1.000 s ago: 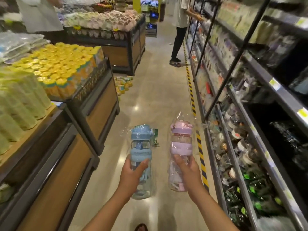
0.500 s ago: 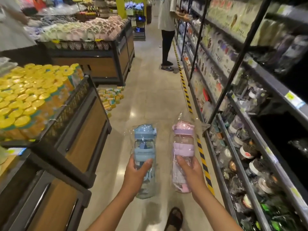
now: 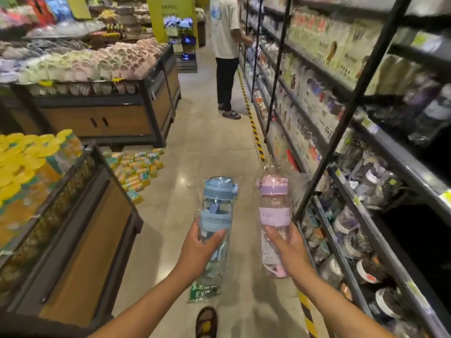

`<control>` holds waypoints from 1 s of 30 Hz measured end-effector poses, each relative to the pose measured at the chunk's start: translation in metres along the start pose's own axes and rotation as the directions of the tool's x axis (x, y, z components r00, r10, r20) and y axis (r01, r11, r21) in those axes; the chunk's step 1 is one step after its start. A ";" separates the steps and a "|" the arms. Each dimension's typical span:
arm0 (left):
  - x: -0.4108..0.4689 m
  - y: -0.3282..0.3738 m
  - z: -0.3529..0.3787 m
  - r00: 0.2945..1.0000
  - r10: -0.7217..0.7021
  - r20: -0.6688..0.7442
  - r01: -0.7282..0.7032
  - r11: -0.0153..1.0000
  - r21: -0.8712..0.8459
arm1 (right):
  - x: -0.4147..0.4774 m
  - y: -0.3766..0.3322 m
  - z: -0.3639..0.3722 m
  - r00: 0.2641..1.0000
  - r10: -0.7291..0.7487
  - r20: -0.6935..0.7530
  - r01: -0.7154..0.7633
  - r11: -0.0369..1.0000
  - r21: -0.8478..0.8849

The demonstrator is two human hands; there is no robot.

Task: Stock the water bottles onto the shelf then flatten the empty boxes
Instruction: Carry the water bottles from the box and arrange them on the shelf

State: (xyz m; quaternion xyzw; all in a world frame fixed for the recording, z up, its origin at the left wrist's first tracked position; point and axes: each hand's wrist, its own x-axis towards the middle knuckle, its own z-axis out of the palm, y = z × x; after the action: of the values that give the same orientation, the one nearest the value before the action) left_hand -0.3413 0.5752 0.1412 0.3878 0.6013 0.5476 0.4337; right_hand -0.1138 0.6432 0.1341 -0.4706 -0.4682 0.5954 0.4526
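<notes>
Item one: blue water bottle [image 3: 216, 203], clear body with blue lid and blue band, wrapped in a clear plastic bag, upright, carried over the aisle floor [image 3: 207, 147]; the left hand [image 3: 197, 247] has its grip closed round the lower body, thumb across the front. Item two: pink water bottle [image 3: 273, 206], clear body with pink lid and lilac band, also bagged and upright, just beside the blue one but apart from it; the right hand [image 3: 286, 247] grips it below the band, close to the front edge of the shelf [image 3: 395, 157] that runs down the right of the aisle. Neither bottle is on the shelf. Shelf stock: bagged bottles and packets, blurred. Left of the aisle: wooden display bin [image 3: 92, 215] of yellow-lidded goods, with small packs [image 3: 136, 169] heaped on the floor at its far corner. Floor marking: yellow-and-black striped tape [image 3: 253, 128] along the shelf foot. Further up: another person [image 3: 225, 45] facing the shelf. Bottom edge: one sandalled foot [image 3: 206, 322].
</notes>
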 end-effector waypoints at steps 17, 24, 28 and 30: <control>0.241 0.035 0.142 0.868 0.046 0.494 -0.083 0.995 0.054 | 0.124 -0.035 -0.056 0.836 -0.098 -0.540 0.119 0.993 0.004; 0.253 0.044 0.263 0.744 0.011 0.668 -0.029 0.999 0.016 | 0.118 -0.053 -0.137 0.686 -0.147 -0.713 0.164 0.985 -0.045; 0.248 0.056 0.321 0.679 0.027 0.734 -0.040 0.999 0.000 | 0.113 -0.068 -0.178 0.620 -0.184 -0.763 0.181 0.979 -0.089; 0.244 0.063 0.343 0.637 0.037 0.770 -0.065 0.998 0.007 | 0.107 -0.073 -0.194 0.593 -0.193 -0.782 0.187 0.977 -0.099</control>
State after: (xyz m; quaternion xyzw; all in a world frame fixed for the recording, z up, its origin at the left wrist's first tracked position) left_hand -0.0960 0.9219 0.1721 0.6078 0.3580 0.3327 0.6259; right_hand 0.0686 0.7849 0.1679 -0.6326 -0.2711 0.2752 0.6712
